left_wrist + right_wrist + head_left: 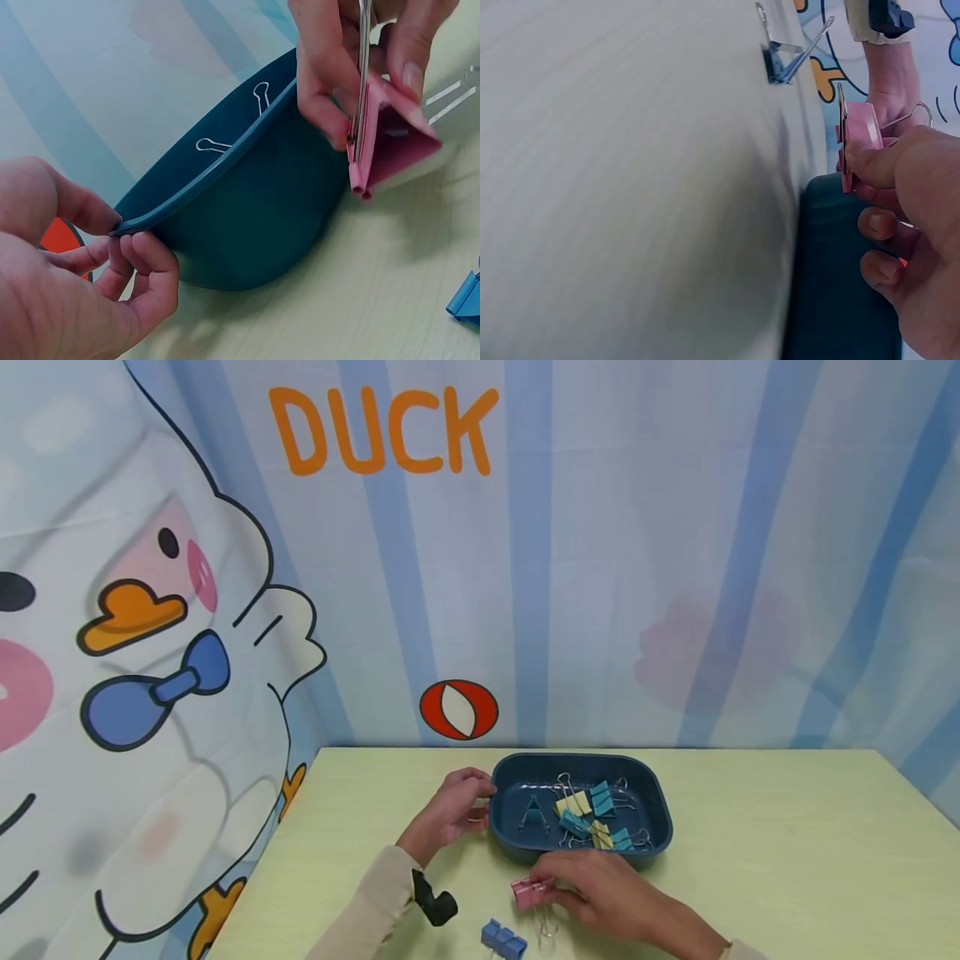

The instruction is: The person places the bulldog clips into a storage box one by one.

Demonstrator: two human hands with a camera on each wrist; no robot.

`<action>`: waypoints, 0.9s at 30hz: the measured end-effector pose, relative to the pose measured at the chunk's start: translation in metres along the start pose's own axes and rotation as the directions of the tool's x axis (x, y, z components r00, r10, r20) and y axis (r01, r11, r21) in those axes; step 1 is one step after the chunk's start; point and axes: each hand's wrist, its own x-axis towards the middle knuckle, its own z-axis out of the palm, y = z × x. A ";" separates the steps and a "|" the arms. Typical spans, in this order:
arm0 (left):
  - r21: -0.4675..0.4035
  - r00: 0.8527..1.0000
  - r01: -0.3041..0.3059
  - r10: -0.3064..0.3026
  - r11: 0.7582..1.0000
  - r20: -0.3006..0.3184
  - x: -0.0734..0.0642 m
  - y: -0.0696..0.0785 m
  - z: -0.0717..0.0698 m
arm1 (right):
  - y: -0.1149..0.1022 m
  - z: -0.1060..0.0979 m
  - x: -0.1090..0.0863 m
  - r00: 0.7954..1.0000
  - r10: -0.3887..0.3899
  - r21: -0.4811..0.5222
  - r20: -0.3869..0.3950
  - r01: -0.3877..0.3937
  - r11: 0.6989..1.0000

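My left hand [455, 810] pinches the left rim of a dark blue-green plastic bin [504, 839], thumb on top and fingers below, as the left wrist view shows. Between the thumb and fingers of my right hand [600, 893] is a pink binder clip [531, 892], held above the table just in front of the bin. Its wire handles [450, 101] stick out from the body. Inside the bin lie several teal binder clips [602, 799] and yellow binder clips [573, 803]. A blue binder clip [504, 938] sits on the table near the front, below the pink one.
The pale yellow table [780, 843] reaches back to a curtain [600, 568] printed with blue stripes, a duck and lettering. A black wrist camera mount [435, 902] juts from the left sleeve [375, 902].
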 end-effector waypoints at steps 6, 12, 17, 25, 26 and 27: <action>0.002 1.000 -0.001 0.001 1.000 0.002 0.001 0.000 -0.001 | -0.006 -0.014 0.000 0.997 -0.072 0.047 -0.031 0.074 0.996; 0.001 1.000 0.003 -0.003 1.000 0.001 0.001 0.000 -0.001 | -0.009 -0.040 0.006 0.979 -0.141 -0.049 -0.145 0.135 0.990; 0.004 1.000 0.009 -0.009 1.000 0.002 0.002 -0.001 -0.002 | -0.003 -0.067 0.014 0.968 -0.131 -0.121 -0.216 0.106 0.987; -0.006 1.000 -0.005 0.005 1.000 0.012 -0.001 0.001 -0.001 | 0.013 -0.097 0.026 0.953 -0.078 -0.216 -0.293 0.014 0.976; -0.007 1.000 -0.008 0.008 1.000 0.013 -0.002 0.001 -0.001 | 0.015 -0.099 0.027 0.951 -0.072 -0.210 -0.302 0.008 0.978; -0.008 1.000 -0.008 0.008 1.000 0.013 -0.002 0.001 -0.001 | 0.017 -0.100 0.029 0.948 -0.069 -0.207 -0.310 0.004 0.978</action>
